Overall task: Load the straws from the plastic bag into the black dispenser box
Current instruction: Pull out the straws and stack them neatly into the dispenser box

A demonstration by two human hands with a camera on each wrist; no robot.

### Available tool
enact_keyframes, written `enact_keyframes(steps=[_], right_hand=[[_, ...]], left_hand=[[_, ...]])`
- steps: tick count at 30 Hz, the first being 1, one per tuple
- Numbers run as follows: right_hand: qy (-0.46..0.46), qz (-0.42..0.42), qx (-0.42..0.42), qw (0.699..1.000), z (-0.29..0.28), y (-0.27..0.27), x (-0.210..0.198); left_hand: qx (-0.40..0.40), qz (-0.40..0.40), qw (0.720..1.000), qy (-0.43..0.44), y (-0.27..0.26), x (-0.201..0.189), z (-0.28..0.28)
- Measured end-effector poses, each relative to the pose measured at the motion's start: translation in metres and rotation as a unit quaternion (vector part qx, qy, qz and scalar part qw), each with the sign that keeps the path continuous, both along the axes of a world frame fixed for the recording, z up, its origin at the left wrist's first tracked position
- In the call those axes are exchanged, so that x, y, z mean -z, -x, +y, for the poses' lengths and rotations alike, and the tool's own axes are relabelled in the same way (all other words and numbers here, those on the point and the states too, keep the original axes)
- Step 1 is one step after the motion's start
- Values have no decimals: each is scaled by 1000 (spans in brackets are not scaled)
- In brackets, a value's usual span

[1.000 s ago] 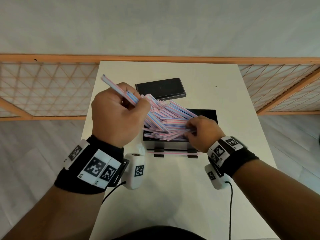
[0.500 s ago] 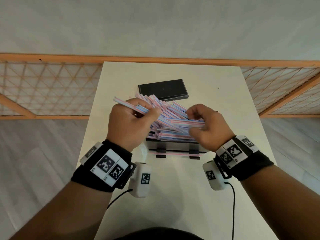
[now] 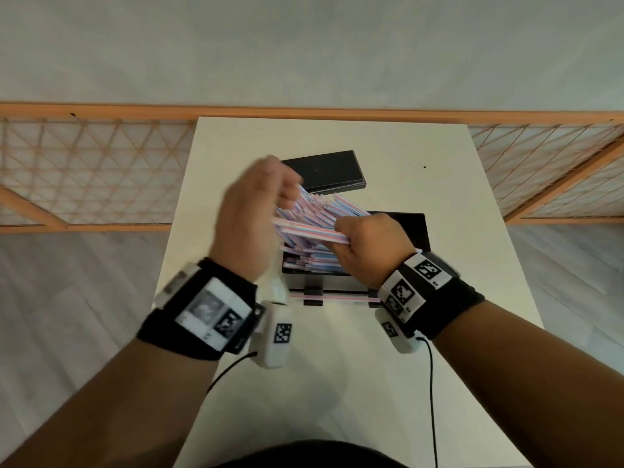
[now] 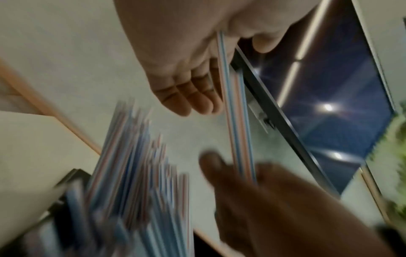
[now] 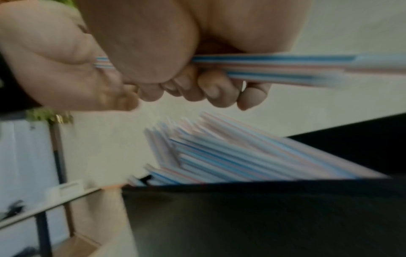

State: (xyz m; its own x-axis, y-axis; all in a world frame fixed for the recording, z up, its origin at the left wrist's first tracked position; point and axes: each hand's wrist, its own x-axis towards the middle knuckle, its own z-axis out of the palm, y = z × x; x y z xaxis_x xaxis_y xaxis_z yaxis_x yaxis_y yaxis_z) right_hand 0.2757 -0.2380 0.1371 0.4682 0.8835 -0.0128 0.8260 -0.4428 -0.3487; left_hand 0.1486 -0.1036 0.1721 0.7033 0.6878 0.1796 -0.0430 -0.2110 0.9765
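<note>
Striped pink, blue and white straws (image 3: pixel 320 211) are piled slantwise in the open black dispenser box (image 3: pixel 417 231), their left ends sticking up over its rim. My right hand (image 3: pixel 368 244) grips a small bundle of straws (image 3: pixel 304 231) level above the pile, fingers (image 5: pixel 211 93) curled under the bundle (image 5: pixel 274 67). My left hand (image 3: pixel 250 214) is blurred at the bundle's left end. In the left wrist view the bundle (image 4: pixel 237 130) runs between that hand's (image 4: pixel 182 60) thumb and curled fingers. Whether it pinches the bundle is unclear.
The box's black lid (image 3: pixel 327 170) lies flat behind it on the white table (image 3: pixel 337 366). One straw lies in the front dispensing slot (image 3: pixel 337 294). An orange lattice railing (image 3: pixel 84 170) runs behind and to both sides of the narrow table.
My right hand moved left and now holds a level bundle of straws above the pile. My left hand shifted up and away from me and is blurred with motion.
</note>
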Motion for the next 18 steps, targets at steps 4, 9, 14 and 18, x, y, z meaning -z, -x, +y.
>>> enact_keyframes(steps=[4, 9, 14, 18], right_hand=[[6, 11, -31, 999, 15, 14, 4], [-26, 59, 16, 998, -5, 0, 32], [-36, -15, 76, 996, -32, -8, 47], [56, -11, 122, 991, -44, -15, 50]], left_hand=[[-8, 54, 995, -78, -6, 24, -26], [-222, 126, 966, -29, 7, 44, 11], [-116, 326, 936, -60, 20, 66, -2], [-82, 310, 942, -101, 23, 71, -11]])
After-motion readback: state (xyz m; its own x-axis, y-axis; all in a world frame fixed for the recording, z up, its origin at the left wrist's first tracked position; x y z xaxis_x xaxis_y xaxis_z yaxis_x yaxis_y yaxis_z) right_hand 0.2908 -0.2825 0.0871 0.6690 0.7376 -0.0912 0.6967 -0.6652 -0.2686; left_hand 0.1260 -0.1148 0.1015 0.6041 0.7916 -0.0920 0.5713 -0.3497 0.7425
